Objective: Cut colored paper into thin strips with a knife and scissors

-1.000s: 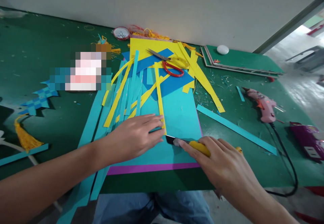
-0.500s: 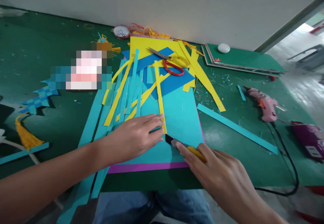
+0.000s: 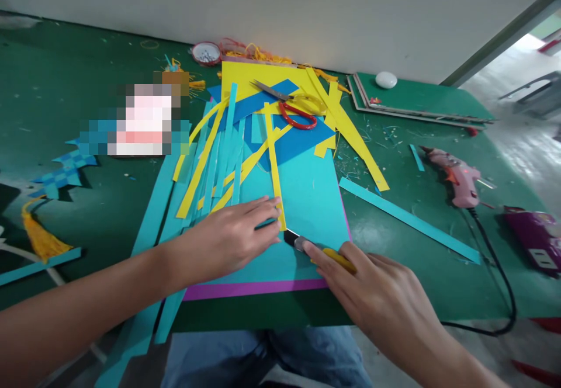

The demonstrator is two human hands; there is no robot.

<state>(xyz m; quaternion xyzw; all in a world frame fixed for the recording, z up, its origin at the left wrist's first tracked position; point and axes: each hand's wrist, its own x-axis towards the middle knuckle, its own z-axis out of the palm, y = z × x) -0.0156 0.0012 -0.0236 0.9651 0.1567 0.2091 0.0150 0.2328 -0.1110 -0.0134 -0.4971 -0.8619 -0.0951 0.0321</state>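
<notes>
In the head view my right hand point(image 3: 372, 283) grips a utility knife point(image 3: 337, 257) with a yellow handle. Its blade points to the upper left, at the near end of a yellow paper strip point(image 3: 272, 163). The fingertips of my left hand point(image 3: 243, 233) hold that strip near the same end, against a light blue sheet point(image 3: 307, 192). Under the blue sheet, a purple edge point(image 3: 254, 288) shows. Part of the knife's handle is hidden in my right hand. Scissors point(image 3: 300, 119) with red and yellow handles lie beyond, on dark blue paper point(image 3: 287, 151).
Light blue strips point(image 3: 149, 218) and yellow strips lie left of the sheet. A pink glue gun point(image 3: 458, 175) with a black cord lies right, near a purple packet point(image 3: 532, 239). A round dish point(image 3: 205, 54), a white egg-shaped object point(image 3: 386, 80) and green boards point(image 3: 421, 99) are at the back.
The whole view has shifted slightly. Both hands, the knife and the yellow strip keep nearly the same places relative to each other.
</notes>
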